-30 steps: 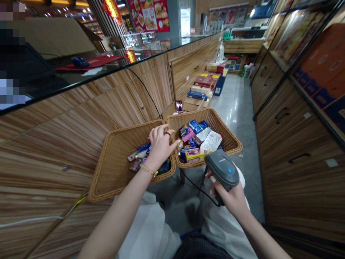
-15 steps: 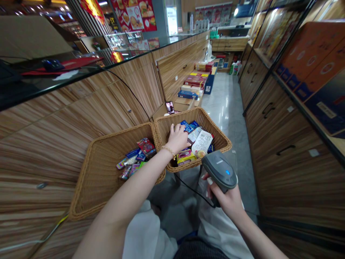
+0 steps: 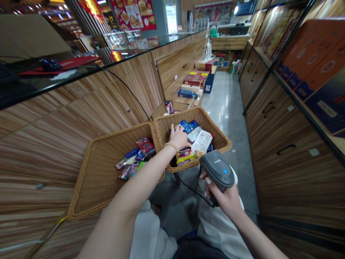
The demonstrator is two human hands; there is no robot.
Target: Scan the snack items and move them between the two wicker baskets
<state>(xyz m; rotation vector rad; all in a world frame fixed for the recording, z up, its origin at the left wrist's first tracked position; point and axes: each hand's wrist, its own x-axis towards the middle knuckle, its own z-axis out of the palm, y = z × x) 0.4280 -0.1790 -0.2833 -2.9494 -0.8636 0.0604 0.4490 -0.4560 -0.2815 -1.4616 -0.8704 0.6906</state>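
Wood-panelled shop aisle, glass-topped counter [image 3: 67,118] along the left side, polished floor [image 3: 223,108] ahead, cartons stacked low in the distance at 12 o'clock. Two wicker baskets side by side, rims touching: left basket [image 3: 91,180] at 11 o'clock from the chest, right basket [image 3: 201,117] at 12 to 1 o'clock. Left hand [image 3: 178,138] palm down in the right basket, grip wide open, fingers spread over snack packets [image 3: 185,126], no clear pinch on any one. Paper receipt [image 3: 201,141] lying on top of the same pile; more packets [image 3: 142,147] in the left basket. Right hand [image 3: 225,198] at 1 o'clock, grip fully closed around the handle of a grey corded barcode scanner [image 3: 218,169], blue light showing. Packets judged light, soft and slick-filmed, apt to slide over one another; best held across the flat middle or at a sealed end, without squeezing. Scanner judged stiff and fairly light.
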